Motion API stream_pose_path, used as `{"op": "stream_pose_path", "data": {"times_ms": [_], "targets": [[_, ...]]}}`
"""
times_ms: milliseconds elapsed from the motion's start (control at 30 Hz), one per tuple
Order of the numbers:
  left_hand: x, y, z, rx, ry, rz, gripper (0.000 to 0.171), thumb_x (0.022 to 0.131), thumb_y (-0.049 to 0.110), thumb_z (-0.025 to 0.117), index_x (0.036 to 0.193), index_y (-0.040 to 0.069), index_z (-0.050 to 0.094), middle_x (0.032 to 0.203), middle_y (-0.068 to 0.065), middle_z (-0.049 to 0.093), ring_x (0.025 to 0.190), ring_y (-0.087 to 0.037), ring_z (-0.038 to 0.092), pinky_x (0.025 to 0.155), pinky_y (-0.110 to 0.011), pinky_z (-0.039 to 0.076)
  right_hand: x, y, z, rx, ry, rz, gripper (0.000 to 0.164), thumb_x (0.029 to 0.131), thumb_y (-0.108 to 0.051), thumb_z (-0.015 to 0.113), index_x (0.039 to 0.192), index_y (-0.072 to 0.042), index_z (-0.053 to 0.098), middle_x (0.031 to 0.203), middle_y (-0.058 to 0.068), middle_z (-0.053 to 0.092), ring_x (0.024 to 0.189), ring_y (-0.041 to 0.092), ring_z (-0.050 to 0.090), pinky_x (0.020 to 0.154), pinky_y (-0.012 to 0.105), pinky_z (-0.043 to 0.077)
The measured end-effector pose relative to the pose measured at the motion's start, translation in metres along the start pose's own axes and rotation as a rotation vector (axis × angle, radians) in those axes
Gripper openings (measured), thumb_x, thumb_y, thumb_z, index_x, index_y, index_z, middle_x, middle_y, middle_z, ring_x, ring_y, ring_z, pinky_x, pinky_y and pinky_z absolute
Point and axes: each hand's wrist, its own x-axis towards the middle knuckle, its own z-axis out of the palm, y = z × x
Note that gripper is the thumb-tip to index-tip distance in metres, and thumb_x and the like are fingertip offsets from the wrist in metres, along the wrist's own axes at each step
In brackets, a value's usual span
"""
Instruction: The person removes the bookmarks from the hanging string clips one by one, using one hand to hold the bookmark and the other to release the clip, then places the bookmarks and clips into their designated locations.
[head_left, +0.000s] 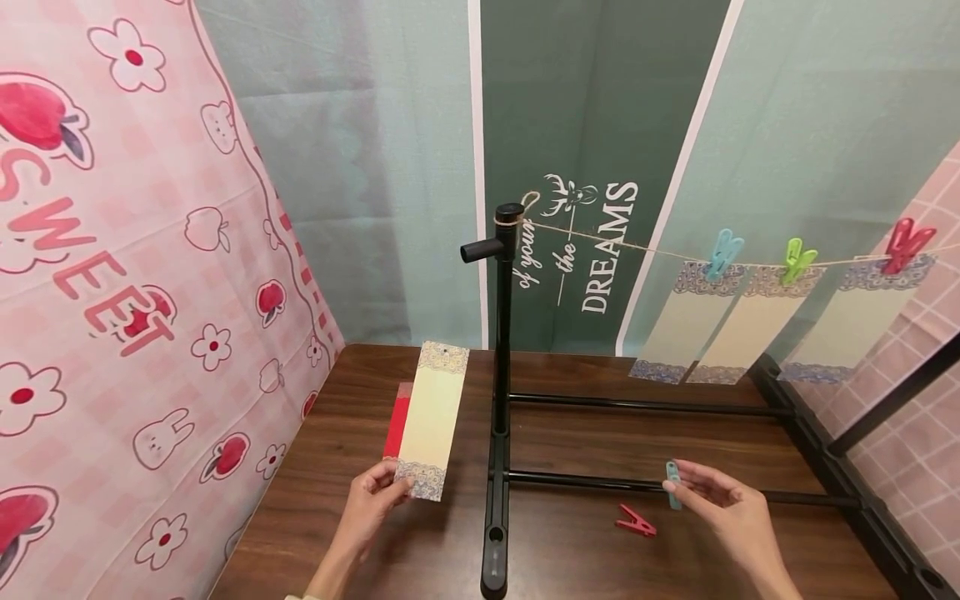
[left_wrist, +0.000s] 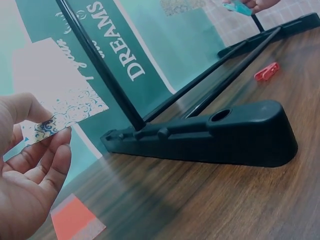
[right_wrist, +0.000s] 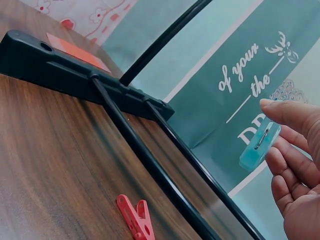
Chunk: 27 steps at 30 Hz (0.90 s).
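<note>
My left hand (head_left: 372, 504) pinches the lower end of a cream bookmark-like card (head_left: 435, 408) with a blue lace pattern at both ends, held above the table. Beneath it, a red card (head_left: 397, 423) lies on the wood, partly hidden in the head view. Between thumb and fingers, my right hand (head_left: 723, 508) holds a light blue clothespin (right_wrist: 260, 143) over the rack's front bar. A red clothespin (head_left: 637, 521) rests on the table to the left of that hand. Three patterned cards hang from a string (head_left: 592, 234) by a blue clothespin (head_left: 723, 255), a green one (head_left: 799, 261) and a red one (head_left: 908, 247).
A black rack (head_left: 504, 333) stands on the brown wooden table (head_left: 315, 433); its upright rises between my hands, with the string tied near its top. Two low bars (head_left: 645, 406) run to the right-hand foot (head_left: 892, 533). Printed cloths (head_left: 390, 167) hang behind and at the left.
</note>
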Motion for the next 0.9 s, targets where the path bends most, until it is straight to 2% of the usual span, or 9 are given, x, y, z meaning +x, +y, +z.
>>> {"op": "stream_pose_path", "data": {"times_ms": [233, 567, 767, 900], "targets": [[0.003, -0.007, -0.007, 0.0, 0.041, -0.032, 0.015, 0.083, -0.011, 0.065, 0.095, -0.018, 0.058, 0.081, -0.009, 0.062, 0.068, -0.013, 0.061, 0.063, -0.028, 0.055, 0.001, 0.008, 0.003, 0.027, 0.012, 0.029, 0.052, 0.082, -0.03, 0.079, 0.122, 0.001, 0.065, 0.102, -0.006, 0.071, 0.089, 0.0, 0.064, 0.073, 0.015, 0.051], [0.007, -0.014, -0.014, 0.01, 0.059, -0.05, 0.015, 0.084, -0.011, 0.065, 0.096, -0.018, 0.059, 0.078, -0.012, 0.063, 0.065, -0.015, 0.06, 0.062, -0.027, 0.055, 0.002, 0.017, 0.005, 0.011, 0.013, 0.08, 0.056, 0.08, -0.034, 0.08, 0.123, 0.0, 0.065, 0.101, -0.005, 0.071, 0.088, -0.001, 0.063, 0.071, 0.016, 0.052], [0.01, -0.018, -0.018, -0.003, 0.064, -0.047, 0.014, 0.084, -0.012, 0.064, 0.095, -0.018, 0.059, 0.078, -0.013, 0.063, 0.064, -0.015, 0.059, 0.061, -0.027, 0.054, 0.001, 0.021, 0.007, -0.021, 0.001, 0.107, 0.06, 0.078, -0.036, 0.081, 0.124, -0.001, 0.064, 0.102, -0.003, 0.071, 0.087, -0.003, 0.063, 0.07, 0.016, 0.051], [0.011, -0.021, -0.02, -0.004, 0.073, -0.045, 0.012, 0.083, -0.012, 0.063, 0.094, -0.018, 0.059, 0.077, -0.013, 0.063, 0.063, -0.015, 0.059, 0.06, -0.026, 0.054, -0.001, 0.028, 0.009, -0.059, -0.005, 0.094, 0.059, 0.078, -0.036, 0.081, 0.123, -0.001, 0.064, 0.104, 0.002, 0.071, 0.086, -0.003, 0.062, 0.07, 0.015, 0.051]]}}
